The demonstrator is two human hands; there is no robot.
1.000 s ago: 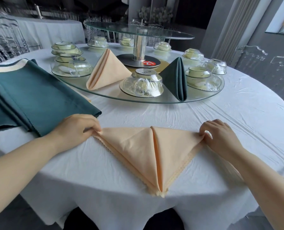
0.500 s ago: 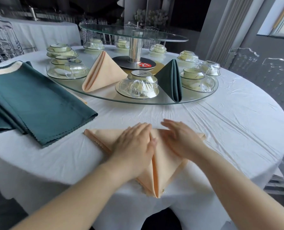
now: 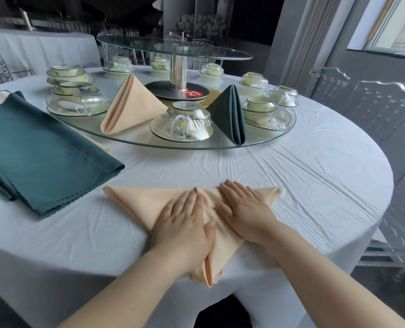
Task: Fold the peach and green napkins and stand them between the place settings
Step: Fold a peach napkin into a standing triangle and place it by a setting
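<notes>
Napkin, peach (image 3: 135,202): folded to a triangle, flat on the tabletop (image 3: 303,176) at the near edge, its tip hanging over. Left hand (image 3: 185,223) and right hand (image 3: 241,209) lie on it palm-down, fingers (image 3: 192,200) straight and together, gripping nothing. Judged: light, limp cloth that creases only under pressure and may slide. Best hold: pinch the two outer corners, or the centre fold.

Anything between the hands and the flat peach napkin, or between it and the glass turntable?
No. The left hand and right hand lie flat directly on the peach napkin. Only bare tablecloth separates it from the glass turntable's near rim; nothing visible blocks the way.
</notes>
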